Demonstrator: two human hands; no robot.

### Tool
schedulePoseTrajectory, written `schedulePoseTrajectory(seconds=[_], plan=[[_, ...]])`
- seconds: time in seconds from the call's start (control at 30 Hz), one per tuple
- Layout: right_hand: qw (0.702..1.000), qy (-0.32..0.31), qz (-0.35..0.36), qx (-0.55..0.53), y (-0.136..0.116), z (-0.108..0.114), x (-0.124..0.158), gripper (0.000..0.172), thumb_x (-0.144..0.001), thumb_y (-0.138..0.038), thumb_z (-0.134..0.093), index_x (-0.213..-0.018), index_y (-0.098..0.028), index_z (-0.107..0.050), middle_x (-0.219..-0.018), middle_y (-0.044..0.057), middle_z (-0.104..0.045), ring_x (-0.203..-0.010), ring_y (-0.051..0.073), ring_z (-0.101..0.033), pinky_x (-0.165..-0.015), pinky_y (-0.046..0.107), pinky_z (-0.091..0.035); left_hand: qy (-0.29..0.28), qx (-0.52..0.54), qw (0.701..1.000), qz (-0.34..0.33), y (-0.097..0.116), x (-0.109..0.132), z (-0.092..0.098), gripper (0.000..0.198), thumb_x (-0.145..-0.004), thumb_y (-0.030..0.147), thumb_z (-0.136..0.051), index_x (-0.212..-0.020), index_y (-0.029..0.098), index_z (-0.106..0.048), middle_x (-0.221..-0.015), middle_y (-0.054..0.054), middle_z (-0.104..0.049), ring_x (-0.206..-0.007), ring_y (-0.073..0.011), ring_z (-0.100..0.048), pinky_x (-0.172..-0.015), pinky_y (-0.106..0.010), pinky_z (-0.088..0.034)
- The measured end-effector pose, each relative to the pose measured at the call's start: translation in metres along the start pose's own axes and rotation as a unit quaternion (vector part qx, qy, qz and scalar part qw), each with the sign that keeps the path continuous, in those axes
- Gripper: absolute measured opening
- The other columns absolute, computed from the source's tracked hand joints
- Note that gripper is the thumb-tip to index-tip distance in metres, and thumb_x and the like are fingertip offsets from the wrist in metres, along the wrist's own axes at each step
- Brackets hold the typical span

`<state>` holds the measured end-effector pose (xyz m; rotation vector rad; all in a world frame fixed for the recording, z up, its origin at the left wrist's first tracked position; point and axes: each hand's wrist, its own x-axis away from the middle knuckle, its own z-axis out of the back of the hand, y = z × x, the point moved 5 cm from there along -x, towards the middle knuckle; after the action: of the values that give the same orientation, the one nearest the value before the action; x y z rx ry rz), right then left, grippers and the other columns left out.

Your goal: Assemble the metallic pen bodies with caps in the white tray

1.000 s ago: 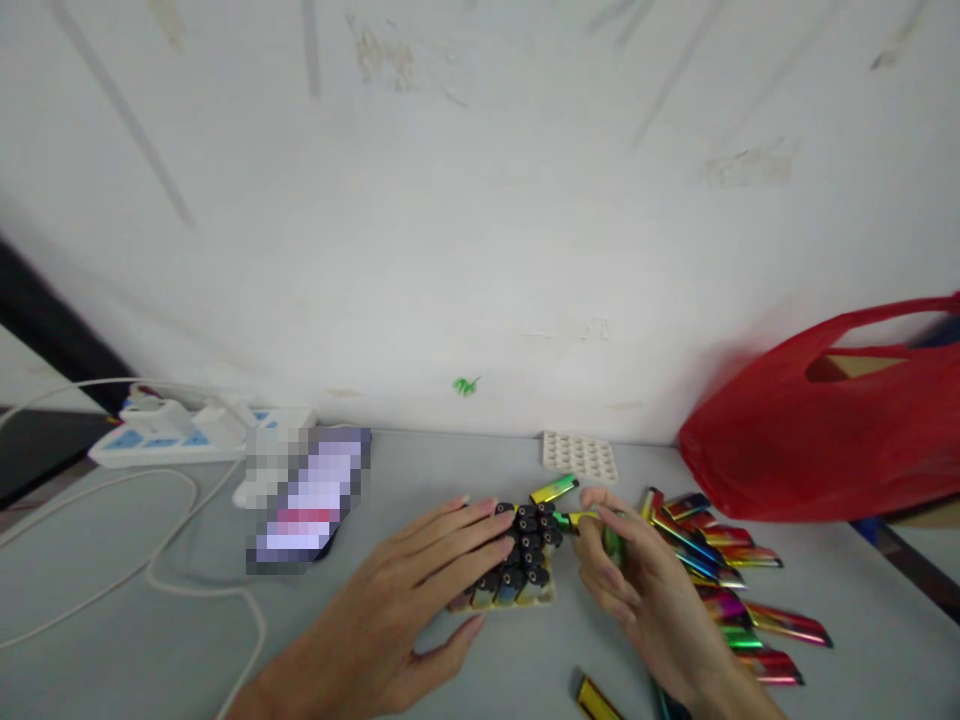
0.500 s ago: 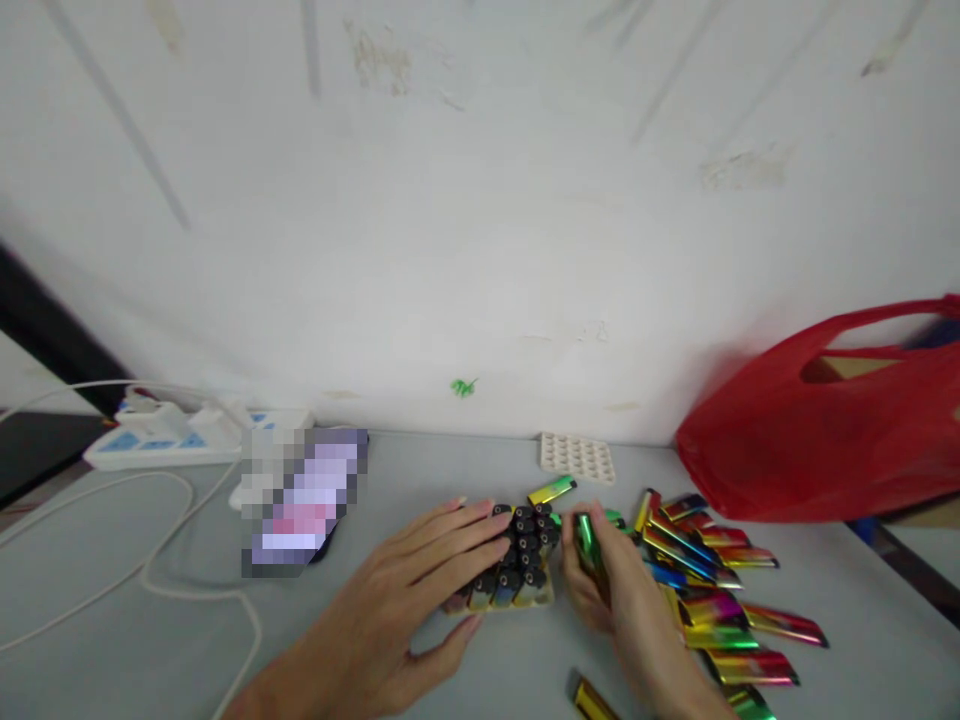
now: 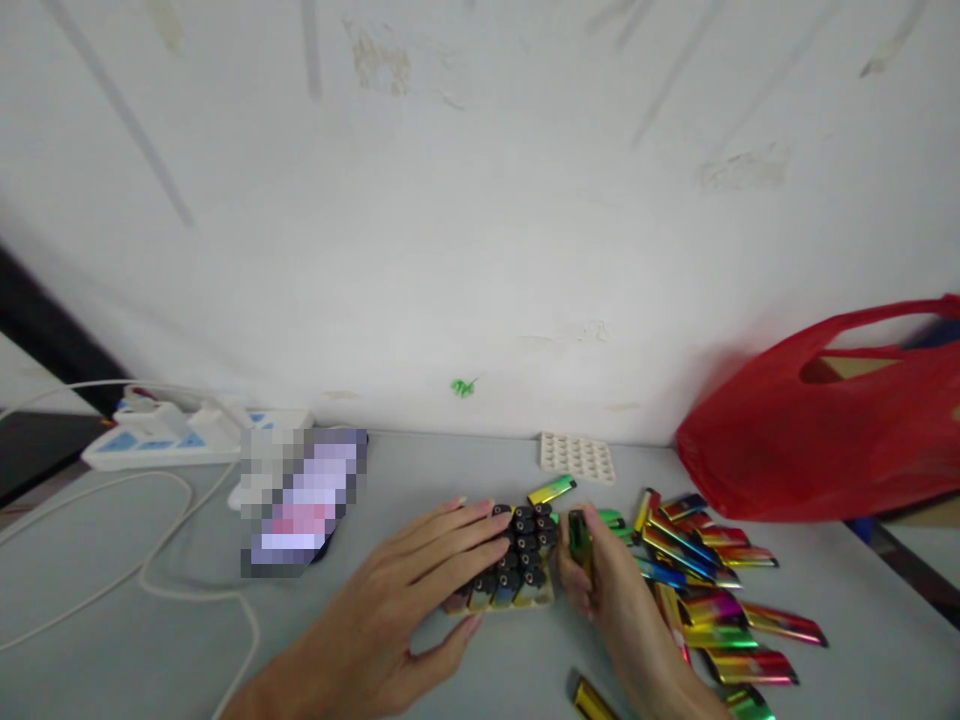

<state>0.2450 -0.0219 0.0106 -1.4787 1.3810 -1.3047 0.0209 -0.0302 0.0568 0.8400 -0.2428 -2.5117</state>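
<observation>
My left hand [image 3: 420,580] lies over a block of upright lighters with black tops [image 3: 525,545], fingers across the far and left side, thumb at the near side, holding them in place. They stand close together in a pale tray [image 3: 546,594], mostly hidden under the hand and lighters. Just right of the tray, my right hand [image 3: 611,600] is closed around a shiny green-gold lighter [image 3: 579,540], held upright with its black end up. One yellow-green lighter [image 3: 552,490] lies behind the tray; a gold lighter [image 3: 592,698] lies at the near edge of view.
Loose metallic lighters [image 3: 720,610] are heaped on the right. A white perforated tray [image 3: 576,458] lies by the wall, and a red plastic bag [image 3: 817,430] stands at the right. On the left are a phone [image 3: 311,500], a power strip [image 3: 187,435] and white cables [image 3: 150,560].
My right hand has moved slightly left and tipped the green-gold lighter more upright beside the tray. My left hand has stayed put.
</observation>
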Motion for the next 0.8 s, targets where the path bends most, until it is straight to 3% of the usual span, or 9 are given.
schedulePoseTrajectory(seconds=[0.1,0.2,0.37,0.57,0.8], plan=[[0.997,-0.055,-0.053,-0.034,0.008,-0.004,-0.002,0.08,-0.072,-0.103,-0.061,-0.054,-0.027,-0.042,-0.051,-0.007,-0.028,-0.05,0.013,-0.022,-0.051,0.031,-0.02,-0.006,0.004,1.0,0.005,-0.001,0.0,-0.001,0.063,-0.102,0.007,-0.058,-0.164,0.017,-0.051,-0.171,-0.006,-0.052,-0.164,-0.0214,-0.039,-0.14,-0.043,-0.028],[0.993,-0.074,-0.076,-0.055,0.014,-0.005,0.002,0.08,-0.08,-0.1,-0.057,-0.053,-0.028,-0.034,-0.053,-0.008,-0.023,-0.051,0.012,-0.017,-0.052,0.031,-0.017,-0.004,0.003,1.0,0.006,-0.001,0.001,0.0,0.063,-0.103,0.008,-0.059,-0.164,0.017,-0.05,-0.173,-0.005,-0.051,-0.165,-0.0206,-0.038,-0.14,-0.041,-0.027],[0.991,-0.072,-0.107,-0.047,0.017,-0.005,0.007,0.079,-0.084,-0.096,-0.059,-0.051,-0.026,-0.038,-0.05,-0.008,-0.022,-0.048,0.011,-0.015,-0.052,0.032,-0.013,-0.009,-0.001,1.0,0.003,0.0,0.002,-0.001,0.063,-0.103,0.008,-0.058,-0.165,0.017,-0.05,-0.172,-0.006,-0.051,-0.164,-0.0219,-0.04,-0.14,-0.044,-0.028],[0.994,-0.056,-0.09,-0.037,0.008,-0.003,0.005,0.078,-0.085,-0.093,-0.06,-0.052,-0.026,-0.038,-0.051,-0.008,-0.022,-0.049,0.012,-0.016,-0.052,0.033,-0.013,-0.001,-0.005,1.0,0.003,-0.001,0.0,-0.001,0.062,-0.103,0.007,-0.058,-0.164,0.017,-0.051,-0.172,-0.006,-0.052,-0.163,-0.0225,-0.041,-0.139,-0.045,-0.032],[0.994,-0.087,-0.052,-0.031,0.007,-0.004,0.006,0.076,-0.096,-0.087,-0.049,-0.051,-0.027,-0.036,-0.049,-0.007,-0.024,-0.049,0.013,-0.022,-0.054,0.033,-0.019,-0.001,-0.007,1.0,0.003,-0.001,0.002,-0.001,0.064,-0.102,0.007,-0.058,-0.165,0.018,-0.049,-0.172,-0.006,-0.051,-0.164,-0.0226,-0.04,-0.139,-0.044,-0.032]])
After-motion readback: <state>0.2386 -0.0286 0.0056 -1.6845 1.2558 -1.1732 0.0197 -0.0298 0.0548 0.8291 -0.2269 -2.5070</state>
